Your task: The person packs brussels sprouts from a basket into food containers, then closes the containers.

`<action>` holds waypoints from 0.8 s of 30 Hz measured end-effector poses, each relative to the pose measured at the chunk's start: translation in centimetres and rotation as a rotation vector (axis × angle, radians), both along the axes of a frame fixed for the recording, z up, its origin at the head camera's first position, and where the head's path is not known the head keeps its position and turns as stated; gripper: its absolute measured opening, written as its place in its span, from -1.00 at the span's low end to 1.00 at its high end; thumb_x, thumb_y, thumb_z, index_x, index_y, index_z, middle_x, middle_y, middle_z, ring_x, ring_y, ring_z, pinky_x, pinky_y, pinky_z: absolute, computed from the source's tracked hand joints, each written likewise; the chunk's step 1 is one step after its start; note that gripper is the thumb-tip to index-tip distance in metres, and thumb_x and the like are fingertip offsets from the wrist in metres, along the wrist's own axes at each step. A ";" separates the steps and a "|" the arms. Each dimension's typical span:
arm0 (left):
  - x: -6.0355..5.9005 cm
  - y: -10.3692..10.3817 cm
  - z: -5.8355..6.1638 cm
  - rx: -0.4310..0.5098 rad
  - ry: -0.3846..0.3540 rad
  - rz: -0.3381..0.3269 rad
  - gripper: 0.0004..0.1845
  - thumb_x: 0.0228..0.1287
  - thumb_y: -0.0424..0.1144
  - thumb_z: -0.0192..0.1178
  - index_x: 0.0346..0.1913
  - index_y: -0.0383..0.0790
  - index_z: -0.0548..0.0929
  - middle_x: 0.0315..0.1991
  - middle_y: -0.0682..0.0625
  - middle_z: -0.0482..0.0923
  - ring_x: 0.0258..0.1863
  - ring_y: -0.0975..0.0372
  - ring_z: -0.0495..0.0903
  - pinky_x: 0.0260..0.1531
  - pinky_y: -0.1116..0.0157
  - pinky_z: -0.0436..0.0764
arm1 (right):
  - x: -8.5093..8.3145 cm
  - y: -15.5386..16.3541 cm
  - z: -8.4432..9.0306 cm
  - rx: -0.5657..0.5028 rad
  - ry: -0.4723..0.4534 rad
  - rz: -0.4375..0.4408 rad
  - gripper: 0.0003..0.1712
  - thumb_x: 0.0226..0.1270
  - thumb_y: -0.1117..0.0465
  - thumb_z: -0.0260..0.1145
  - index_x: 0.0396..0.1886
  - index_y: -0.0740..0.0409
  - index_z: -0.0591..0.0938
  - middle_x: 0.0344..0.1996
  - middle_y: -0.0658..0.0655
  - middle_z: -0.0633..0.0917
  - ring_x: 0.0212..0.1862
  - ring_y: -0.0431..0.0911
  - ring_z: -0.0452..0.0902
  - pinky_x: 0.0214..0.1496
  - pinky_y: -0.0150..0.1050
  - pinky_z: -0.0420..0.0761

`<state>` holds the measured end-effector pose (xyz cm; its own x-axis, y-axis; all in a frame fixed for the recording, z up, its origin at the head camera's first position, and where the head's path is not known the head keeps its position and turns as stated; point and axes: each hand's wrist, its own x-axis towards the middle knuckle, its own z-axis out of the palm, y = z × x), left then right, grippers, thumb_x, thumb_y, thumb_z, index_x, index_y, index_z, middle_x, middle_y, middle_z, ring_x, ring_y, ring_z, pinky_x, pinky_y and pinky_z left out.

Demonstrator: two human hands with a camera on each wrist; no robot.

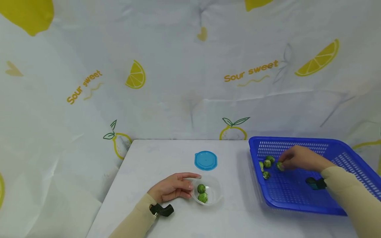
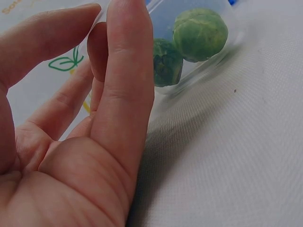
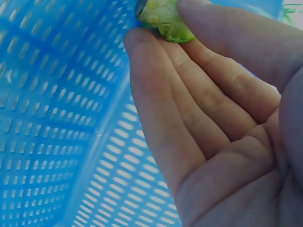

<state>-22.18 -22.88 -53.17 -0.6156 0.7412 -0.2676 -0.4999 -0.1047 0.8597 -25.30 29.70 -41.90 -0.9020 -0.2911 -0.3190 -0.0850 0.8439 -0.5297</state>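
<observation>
The right hand (image 1: 302,158) has its grip closed in a pinch, thumb against fingers, on one Brussels sprout (image 1: 279,166), and I see it inside the left part of the blue basket (image 1: 285,190); whether that sprout touches the basket floor I cannot tell. Just beside it I count four loose sprouts (image 1: 267,163) along the basket's left wall. Over on my left, the left hand (image 1: 174,187) pinches the near-left side of one clear bowl (image 1: 218,189), and in the bowl I count two sprouts (image 1: 203,197), touching or nearly so, which makes seven in all. One round blue lid (image 1: 206,160) lies flat on the white desk (image 1: 166,153), behind the bowl and apart from it. My right wrist view cuts the pinched sprout off at its top edge; in the left wrist view a finger covers part of one bowl sprout. The right sleeve (image 1: 351,198) hides some of the basket, whose right end runs out of the head view. On the basket, bowl and lid I can make out no lettering. The hanging sheet (image 1: 178,109) behind carries the words "Sour sweet" twice, in orange, among two lemon slices and other yellow prints.
</observation>
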 end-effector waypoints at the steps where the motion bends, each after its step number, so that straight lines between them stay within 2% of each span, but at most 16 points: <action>1: 0.0 0.0 0.0 -0.001 0.001 0.001 -0.31 0.44 -0.39 0.35 0.59 -0.22 0.44 -0.26 0.09 0.72 -0.29 0.32 0.77 -0.07 0.33 0.84 | 0.2 -0.1 0.3 0.002 0.010 0.006 -0.66 0.43 0.18 0.48 0.04 0.37 0.78 -0.12 0.16 0.86 -0.12 -0.01 0.81 -0.06 0.03 0.85; 4: 0.0 -0.2 -0.2 -0.003 -0.007 0.011 -0.32 0.46 -0.40 0.34 0.59 -0.21 0.44 -0.26 0.09 0.73 -0.28 0.32 0.77 -0.07 0.33 0.84 | 1.0 -0.6 1.1 0.000 0.043 0.029 -0.64 0.46 0.17 0.46 0.08 0.35 0.78 -0.09 0.16 0.86 -0.12 -0.05 0.79 -0.07 0.01 0.85; 8: 0.2 -0.5 -0.3 -0.018 -0.012 0.026 -0.31 0.45 -0.40 0.34 0.60 -0.19 0.44 -0.26 0.08 0.73 -0.29 0.32 0.78 -0.06 0.33 0.84 | 1.8 -1.8 2.1 -0.010 0.095 0.061 -0.62 0.48 0.11 0.47 0.13 0.26 0.79 0.02 0.17 0.85 -0.06 -0.07 0.79 -0.09 -0.17 0.83; 11: 0.3 -0.6 -0.3 -0.030 -0.009 0.034 -0.31 0.45 -0.40 0.34 0.60 -0.18 0.44 -0.25 0.08 0.73 -0.29 0.32 0.78 -0.06 0.33 0.84 | 2.4 -3.3 3.1 -0.010 0.127 0.071 -0.62 0.47 0.05 0.49 0.14 0.17 0.81 0.06 0.15 0.84 0.00 -0.05 0.79 -0.05 -0.15 0.83; 15: 0.3 -0.6 -0.4 -0.030 -0.007 0.036 -0.31 0.46 -0.40 0.34 0.60 -0.19 0.44 -0.25 0.08 0.73 -0.29 0.33 0.78 -0.06 0.33 0.84 | 3.0 -5.2 4.4 -0.007 0.157 0.092 -0.67 0.48 0.06 0.49 0.12 0.10 0.82 0.05 0.10 0.85 0.03 -0.01 0.79 0.03 0.04 0.83; 24: 0.0 0.0 0.0 -0.031 -0.001 0.023 -0.31 0.44 -0.40 0.35 0.59 -0.19 0.45 -0.26 0.08 0.73 -0.29 0.31 0.77 -0.05 0.34 0.84 | 4.1 -9.5 6.9 -0.046 0.163 0.127 -0.70 0.49 0.12 0.48 0.14 0.03 0.81 0.04 0.00 0.84 0.02 -0.12 0.79 0.01 -0.09 0.83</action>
